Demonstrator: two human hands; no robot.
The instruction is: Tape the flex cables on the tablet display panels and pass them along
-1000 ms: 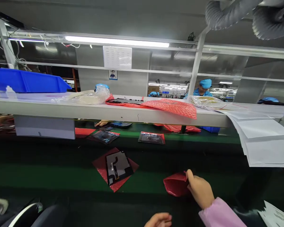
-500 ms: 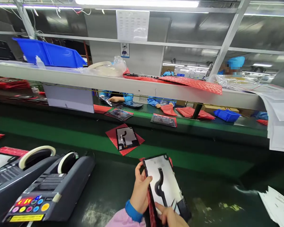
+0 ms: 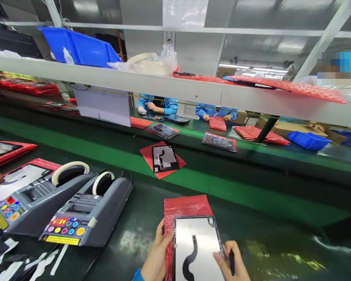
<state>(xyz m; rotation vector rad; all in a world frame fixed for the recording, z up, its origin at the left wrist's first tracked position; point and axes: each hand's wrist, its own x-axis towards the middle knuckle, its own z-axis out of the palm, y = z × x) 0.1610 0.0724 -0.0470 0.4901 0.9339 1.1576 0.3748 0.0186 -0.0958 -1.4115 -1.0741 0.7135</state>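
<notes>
A tablet screen, white-backed with a black frame and a curved black flex cable, lies over a red bubble-wrap bag close to me. My left hand is closed on the left edge of bag and screen, thumb on top. At the screen's right edge, my right hand grips with its thumb on the white back. Dark tweezers are also held in that hand, their tips out of sight. The lower end of the screen is cut off by the frame.
Two tape dispensers stand at left, with tape strips before them. Another screen lies on a red bag on the green belt. A shelf with a blue bin crosses above. Two co-workers' hands work opposite.
The screen and bag have turned upright and come lower in view. My right hand has moved from the flex cable to the screen's right edge. The camera view has shifted down and left.
</notes>
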